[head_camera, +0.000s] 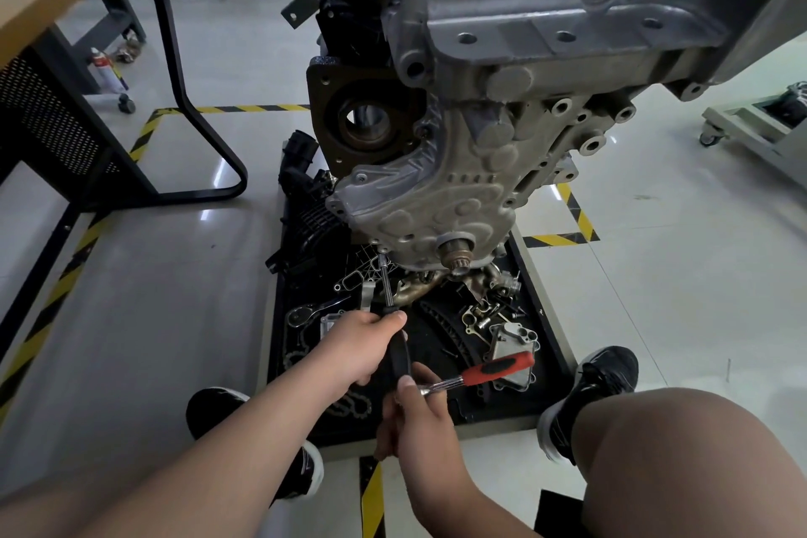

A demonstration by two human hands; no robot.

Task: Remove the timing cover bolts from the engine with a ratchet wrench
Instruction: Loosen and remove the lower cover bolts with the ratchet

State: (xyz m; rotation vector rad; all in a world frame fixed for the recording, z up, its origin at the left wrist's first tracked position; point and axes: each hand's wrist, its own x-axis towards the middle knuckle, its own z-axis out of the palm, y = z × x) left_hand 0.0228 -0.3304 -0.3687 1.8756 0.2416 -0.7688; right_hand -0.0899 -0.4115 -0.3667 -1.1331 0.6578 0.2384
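**Q:** What is seen from the head camera?

**A:** An engine (524,13) is seen from low down. Its ribbed grey timing cover (436,205) faces the viewer, and the crankshaft end (456,253) sticks out near the lower edge of the cover. A black tray (552,345) lies on the floor beneath, and loose bolts, gaskets and a spare ratchet (301,315) are scattered on it.

**Q:** Where is the tool, and how is it held?

**A:** A black-handled extension (399,352) is gripped by the left hand (362,341), with the fingers wrapped fully round the upper part of the handle. Its thin steel shaft (385,280) is pointed upward. The tip is set against a bolt (383,250) at the bottom left edge of the timing cover.

The ratchet wrench (489,371) is held by the right hand (415,411) just below the left hand. The fingers are closed round its chrome shank near the head, and the thumb is laid on top. The red and black grip sticks out to the right, over the tray. The head of the wrench is hidden by the fingers, so whether it is joined to the extension cannot be told.

**Q:** What else is in view?

**A:** A black shoe (607,371) is planted at the right of the tray, and yellow and black hazard tape (576,214) is marked on the floor.
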